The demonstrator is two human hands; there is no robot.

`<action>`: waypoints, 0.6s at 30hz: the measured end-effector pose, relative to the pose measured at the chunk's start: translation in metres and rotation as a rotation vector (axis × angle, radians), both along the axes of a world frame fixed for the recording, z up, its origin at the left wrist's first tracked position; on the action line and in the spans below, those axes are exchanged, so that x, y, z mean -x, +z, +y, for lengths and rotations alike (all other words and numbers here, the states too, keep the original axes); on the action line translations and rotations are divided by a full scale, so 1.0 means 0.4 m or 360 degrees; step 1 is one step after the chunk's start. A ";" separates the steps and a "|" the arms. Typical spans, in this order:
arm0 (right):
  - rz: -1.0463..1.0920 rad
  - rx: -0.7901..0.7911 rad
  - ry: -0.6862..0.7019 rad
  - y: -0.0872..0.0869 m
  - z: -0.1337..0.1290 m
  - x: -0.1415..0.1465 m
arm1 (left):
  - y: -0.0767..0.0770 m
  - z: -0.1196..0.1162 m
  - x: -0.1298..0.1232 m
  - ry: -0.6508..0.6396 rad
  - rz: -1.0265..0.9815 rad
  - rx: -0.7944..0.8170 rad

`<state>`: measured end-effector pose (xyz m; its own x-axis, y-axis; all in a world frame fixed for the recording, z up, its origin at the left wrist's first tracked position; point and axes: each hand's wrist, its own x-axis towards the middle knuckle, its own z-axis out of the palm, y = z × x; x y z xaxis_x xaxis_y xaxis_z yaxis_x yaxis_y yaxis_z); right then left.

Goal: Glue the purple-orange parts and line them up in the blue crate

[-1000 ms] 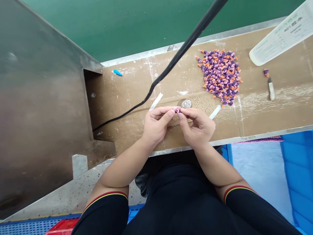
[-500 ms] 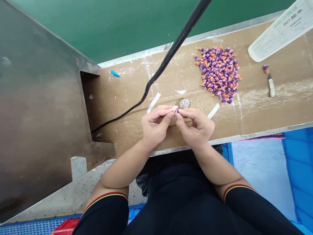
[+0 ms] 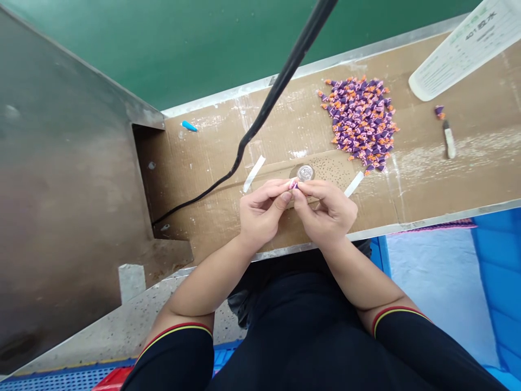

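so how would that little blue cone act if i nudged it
The blue cone would probably roll in a curve, since it lies sideways and tapers. It looks like smooth plastic, so likely stiff, and being so small, probably light.

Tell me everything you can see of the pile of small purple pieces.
The pile is many small purple pieces with pink markings and orange ends, lying at mixed angles in a dense, rough-edged patch. Their material is unclear. It rests on the brown cardboard, beyond and rightward of the right hand, which doesn't touch it. A white strip lies close to its near edge.
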<state>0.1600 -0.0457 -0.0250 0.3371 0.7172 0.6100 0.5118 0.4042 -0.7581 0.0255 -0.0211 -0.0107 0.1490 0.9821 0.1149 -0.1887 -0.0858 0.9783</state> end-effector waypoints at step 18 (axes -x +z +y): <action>-0.0941 0.0278 0.0747 0.006 -0.088 -0.249 | -0.019 0.032 0.023 0.0090 0.0097 -0.0246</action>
